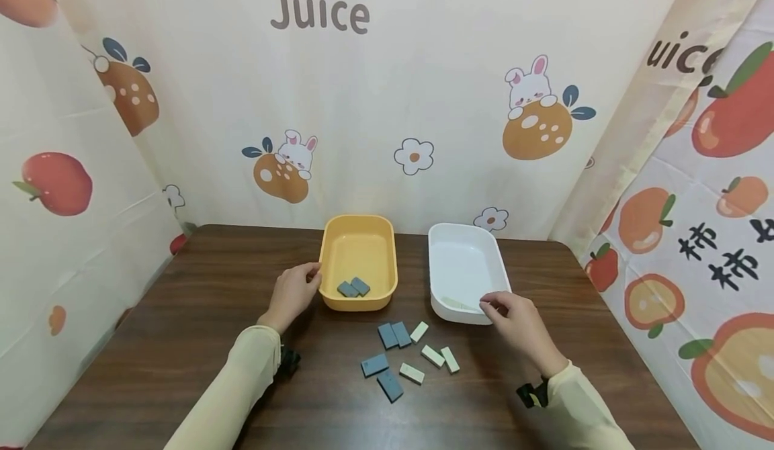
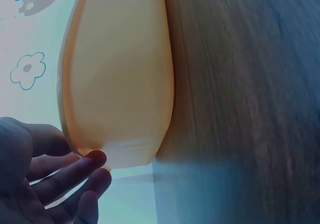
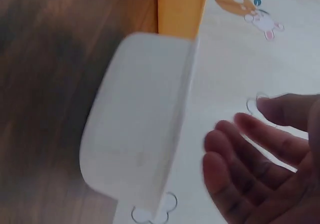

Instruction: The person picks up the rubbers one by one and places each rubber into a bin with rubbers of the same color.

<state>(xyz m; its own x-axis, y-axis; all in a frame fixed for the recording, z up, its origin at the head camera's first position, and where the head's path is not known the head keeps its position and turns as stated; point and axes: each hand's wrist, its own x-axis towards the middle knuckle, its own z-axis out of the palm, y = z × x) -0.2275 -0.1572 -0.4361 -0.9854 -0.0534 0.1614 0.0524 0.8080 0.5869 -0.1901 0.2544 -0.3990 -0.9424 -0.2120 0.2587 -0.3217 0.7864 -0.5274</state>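
Note:
My left hand (image 1: 294,294) is at the left side of a yellow plastic tub (image 1: 359,227). Up close in the left wrist view, its thumb and fingers pinch the rim of that tub, one digit partly hidden behind the edge. Two blue-grey rectangular blocks (image 1: 353,287) lie inside near the front. My right hand (image 1: 521,324) hovers by the right front corner of a white tub (image 1: 462,230). Its fingers (image 3: 220,171) are loosely bent, with nothing between them and the thumb. Pale cream blocks (image 1: 455,303) lie low in the white tub, partly hidden by its front wall.
On the brown wooden table (image 1: 199,309), in front of the tubs, lie several blue-grey blocks (image 1: 390,385) and several smaller cream blocks (image 1: 412,373). A printed curtain (image 1: 411,87) hangs behind the table and along both sides.

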